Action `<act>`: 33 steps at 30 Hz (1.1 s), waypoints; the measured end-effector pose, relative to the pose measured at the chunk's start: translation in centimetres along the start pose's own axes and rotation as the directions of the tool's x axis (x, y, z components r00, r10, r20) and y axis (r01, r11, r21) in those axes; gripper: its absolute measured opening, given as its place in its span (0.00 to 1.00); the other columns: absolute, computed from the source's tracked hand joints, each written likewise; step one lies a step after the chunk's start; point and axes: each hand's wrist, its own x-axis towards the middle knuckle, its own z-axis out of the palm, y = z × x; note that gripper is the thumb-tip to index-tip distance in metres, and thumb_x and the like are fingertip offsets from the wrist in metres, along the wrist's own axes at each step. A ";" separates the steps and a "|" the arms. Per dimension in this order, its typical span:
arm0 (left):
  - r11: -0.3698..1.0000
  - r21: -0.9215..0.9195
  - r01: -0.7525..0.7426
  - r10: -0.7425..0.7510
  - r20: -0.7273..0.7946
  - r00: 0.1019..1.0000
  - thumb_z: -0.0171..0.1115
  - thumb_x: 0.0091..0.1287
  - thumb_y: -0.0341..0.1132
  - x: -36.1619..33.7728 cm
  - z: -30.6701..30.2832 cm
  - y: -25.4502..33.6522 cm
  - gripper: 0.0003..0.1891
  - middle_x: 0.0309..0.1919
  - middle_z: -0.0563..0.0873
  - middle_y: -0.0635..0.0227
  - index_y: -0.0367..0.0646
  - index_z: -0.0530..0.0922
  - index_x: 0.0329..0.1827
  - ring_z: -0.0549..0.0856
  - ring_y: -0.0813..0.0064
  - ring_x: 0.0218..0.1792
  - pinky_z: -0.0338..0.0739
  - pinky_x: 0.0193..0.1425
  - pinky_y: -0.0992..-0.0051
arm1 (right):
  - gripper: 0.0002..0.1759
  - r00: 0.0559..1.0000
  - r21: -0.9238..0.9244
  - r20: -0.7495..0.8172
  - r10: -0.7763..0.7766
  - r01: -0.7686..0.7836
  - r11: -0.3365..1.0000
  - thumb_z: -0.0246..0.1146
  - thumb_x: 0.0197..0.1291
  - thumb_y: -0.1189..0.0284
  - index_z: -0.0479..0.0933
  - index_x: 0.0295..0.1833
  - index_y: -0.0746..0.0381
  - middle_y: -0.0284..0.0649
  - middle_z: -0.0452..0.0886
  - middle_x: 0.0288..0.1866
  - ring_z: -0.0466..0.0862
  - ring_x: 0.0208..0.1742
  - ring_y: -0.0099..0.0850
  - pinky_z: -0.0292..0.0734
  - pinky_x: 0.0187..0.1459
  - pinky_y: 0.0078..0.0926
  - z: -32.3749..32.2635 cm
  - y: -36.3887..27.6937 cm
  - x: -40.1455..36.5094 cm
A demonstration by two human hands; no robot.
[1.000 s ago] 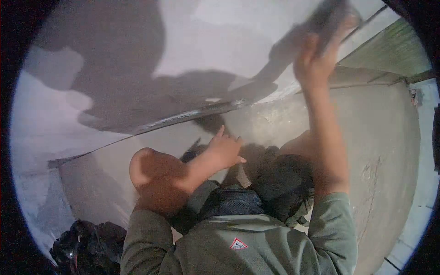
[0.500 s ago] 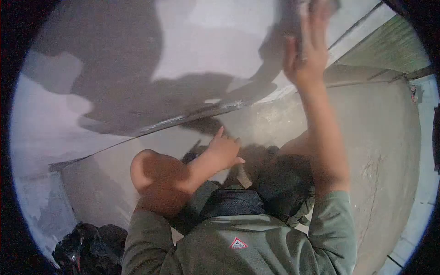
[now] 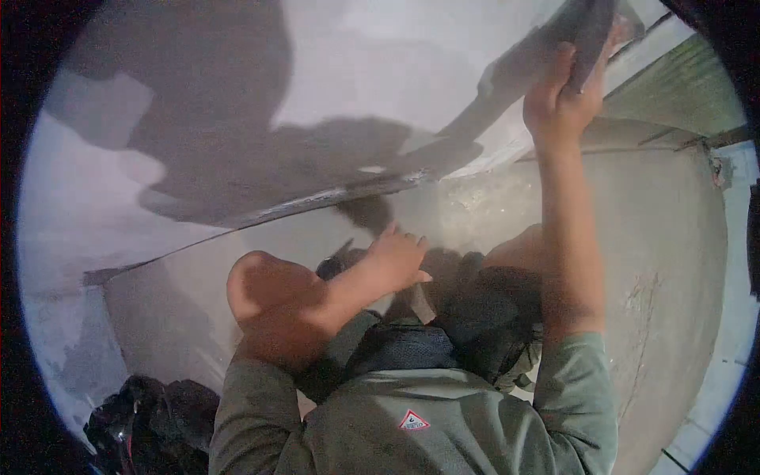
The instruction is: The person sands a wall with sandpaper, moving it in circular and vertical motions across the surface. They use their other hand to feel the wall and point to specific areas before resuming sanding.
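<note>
My right hand (image 3: 566, 99) is raised at the upper right near the pale wall (image 3: 372, 71), closed on a long, flat, dark tool (image 3: 592, 43). The thumb lies to the left of the tool and the fingers to its right; its exact kind and far end are hard to make out. Low between my bent knees is my left hand (image 3: 400, 257), its fingers partly curled above the floor. A narrow tan piece (image 3: 423, 305) shows just below that hand, like a handle or strip. What the left fingers hold, if anything, is hidden.
A rough seam (image 3: 317, 202) runs where the wall meets the grey floor (image 3: 657, 222). At the lower left lies a crumpled black bag or cloth (image 3: 162, 427). Beyond my right arm is a greenish panel (image 3: 673, 87). My shadow covers much of the wall.
My right hand has shifted right and slightly down, and the tool has turned so that its dark face shows. My left hand has moved slightly right, with its fingers more curled.
</note>
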 end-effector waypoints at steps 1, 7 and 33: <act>1.000 0.001 0.004 -0.004 0.003 1.000 0.60 0.68 0.62 -0.1 0.1 0.0 0.38 0.53 0.84 0.49 0.38 0.72 0.68 0.81 0.50 0.60 0.54 0.80 0.46 | 0.29 0.994 -0.010 -0.097 -0.057 0.056 0.998 0.47 0.78 0.72 0.56 0.77 0.79 0.67 0.59 0.79 0.61 0.80 0.55 0.59 0.76 0.39 1.1 -0.1 -0.5; 0.998 0.003 0.060 -0.060 0.161 0.985 0.60 0.68 0.62 0.3 -0.4 -0.1 0.39 0.55 0.83 0.50 0.38 0.71 0.70 0.80 0.51 0.62 0.54 0.80 0.47 | 0.33 0.964 -0.099 0.027 -0.263 0.265 0.959 0.53 0.74 0.74 0.54 0.80 0.71 0.62 0.56 0.81 0.55 0.83 0.57 0.53 0.79 0.45 1.7 -1.3 -1.5; 0.999 0.031 0.024 -0.026 0.048 0.999 0.59 0.69 0.62 0.4 -0.1 0.0 0.37 0.56 0.84 0.49 0.38 0.72 0.68 0.80 0.49 0.62 0.56 0.80 0.47 | 0.31 0.999 0.081 -0.026 -0.021 0.023 0.996 0.52 0.72 0.76 0.57 0.78 0.75 0.65 0.57 0.80 0.58 0.82 0.56 0.55 0.78 0.43 0.9 0.4 -1.2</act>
